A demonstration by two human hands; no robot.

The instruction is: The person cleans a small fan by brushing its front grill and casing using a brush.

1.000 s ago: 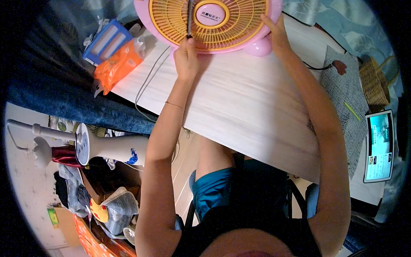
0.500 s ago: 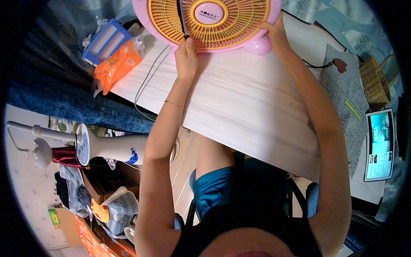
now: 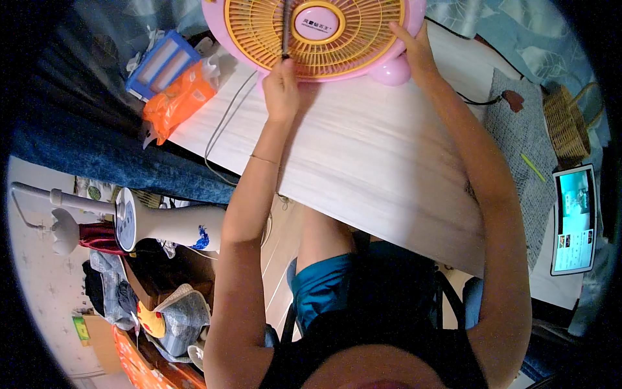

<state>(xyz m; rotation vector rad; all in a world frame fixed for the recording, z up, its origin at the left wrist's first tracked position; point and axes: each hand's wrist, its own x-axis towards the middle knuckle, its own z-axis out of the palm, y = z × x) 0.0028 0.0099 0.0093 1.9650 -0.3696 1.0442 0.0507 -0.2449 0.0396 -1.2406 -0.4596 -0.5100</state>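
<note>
A pink electric fan (image 3: 382,70) with a round yellow grille stands at the far side of the white table (image 3: 363,142); its top is cut off by the frame. My left hand (image 3: 282,91) is closed around the lower end of a slim black tool (image 3: 286,32), which points up across the left part of the grille. That tool is blurred and I cannot make out its exact kind. On the fan's right rim, my right hand (image 3: 416,52) grips with the thumb in front, the other fingers mostly hidden behind.
An orange plastic bag (image 3: 178,100) and a blue-framed box (image 3: 162,65) lie at the left. A grey cable (image 3: 223,120) runs over the table edge. At the right are a wicker basket (image 3: 567,123), a lit tablet (image 3: 574,220) and a green pen (image 3: 533,166).
The black tool has swung slightly to the right across the grille and is now more upright. My right thumb has shifted up a little on the fan's rim.
</note>
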